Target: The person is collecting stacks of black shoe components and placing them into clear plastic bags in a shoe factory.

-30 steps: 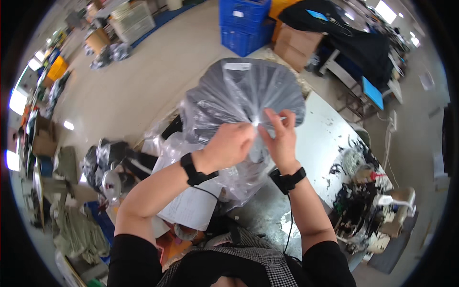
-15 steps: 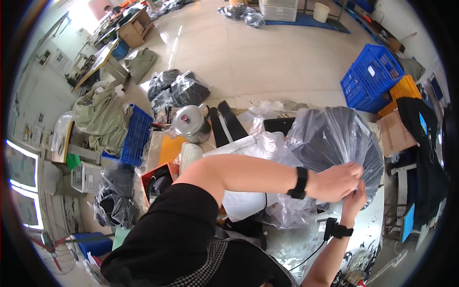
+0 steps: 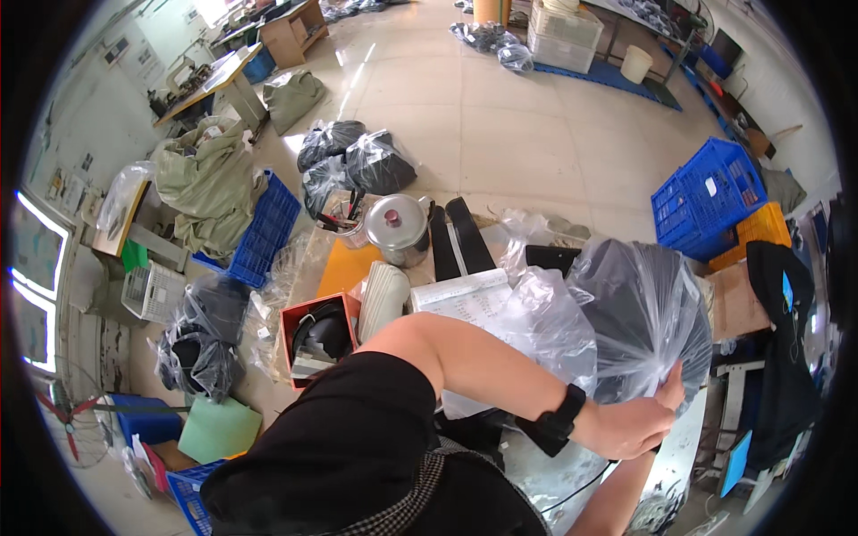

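1. Closest to me is the worker's black sleeve (image 3: 304,429), with a bare left forearm reaching across and a black wristband (image 3: 556,424) at the end of it.
2. Now the hands. The left hand (image 3: 626,429) is curled up tight right at the gathered neck of the plastic, so I'd call that a grip. The right hand (image 3: 671,386) is mostly tucked behind it; a bit of finger pokes up beside the neck, but honestly I can't tell what it's got hold of.
3. The star of the show is a big plastic bag (image 3: 630,295), see-through and full of something dark. It's at the right end of the desk (image 3: 554,469), creases all fanning out from where the hands meet.
4. Just left of it on the desk there's a heap of loose clear plastic (image 3: 550,326) overlapping some white papers (image 3: 465,299). Further left sits a red-orange box (image 3: 320,301) with black stuff inside.
5. Toward the far edge: a lidded metal pot (image 3: 398,228) with a dark red knob, black strips (image 3: 469,237) right beside it, and a tub of tools (image 3: 353,237) on its other side.
6. Past the desk, more dark-filled bags (image 3: 380,165) are bunched on the shiny floor (image 3: 500,125). Off to the right, blue crates (image 3: 697,201) stand next to a yellow one.
7. Way back, a white bucket (image 3: 636,64) stands on a blue mat.
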### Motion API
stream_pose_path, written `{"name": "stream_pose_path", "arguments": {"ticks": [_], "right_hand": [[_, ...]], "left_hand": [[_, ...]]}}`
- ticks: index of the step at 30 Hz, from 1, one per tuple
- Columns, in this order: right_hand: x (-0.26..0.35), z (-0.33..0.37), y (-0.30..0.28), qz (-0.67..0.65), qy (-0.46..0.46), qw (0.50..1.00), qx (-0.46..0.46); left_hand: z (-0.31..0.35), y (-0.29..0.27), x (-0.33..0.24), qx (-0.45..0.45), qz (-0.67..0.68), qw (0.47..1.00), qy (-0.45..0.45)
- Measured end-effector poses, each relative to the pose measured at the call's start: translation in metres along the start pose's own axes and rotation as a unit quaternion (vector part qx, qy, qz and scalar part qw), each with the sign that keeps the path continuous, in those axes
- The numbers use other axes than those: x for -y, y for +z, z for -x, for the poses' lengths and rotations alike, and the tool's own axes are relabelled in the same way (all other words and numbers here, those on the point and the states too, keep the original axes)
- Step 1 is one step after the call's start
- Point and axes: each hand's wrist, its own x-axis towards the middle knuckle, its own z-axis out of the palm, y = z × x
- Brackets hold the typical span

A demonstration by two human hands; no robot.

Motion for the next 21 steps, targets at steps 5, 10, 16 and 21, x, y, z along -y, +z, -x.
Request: {"name": "stream_pose_path", "arguments": {"ticks": [5,10,16,21], "right_hand": [[0.060,0.017,-0.017,0.017,-0.094,0.995,-0.017],[0.075,0.051,-0.052,-0.208,-0.080,0.961,-0.165],[0.079,0.058,-0.092,-0.327,0.027,0.905,-0.269],[0.064,0.077,-0.169,-0.487,-0.002,0.798,-0.354]], "left_hand": [[0.000,-0.042,0.003,0.040,-0.006,0.997,-0.064],[-0.024,-0.051,0.068,-0.048,-0.191,0.980,0.015],[-0.029,-0.039,0.096,0.319,-0.410,0.844,-0.134],[-0.021,-0.077,0.084,0.244,-0.421,0.865,-0.119]]}}
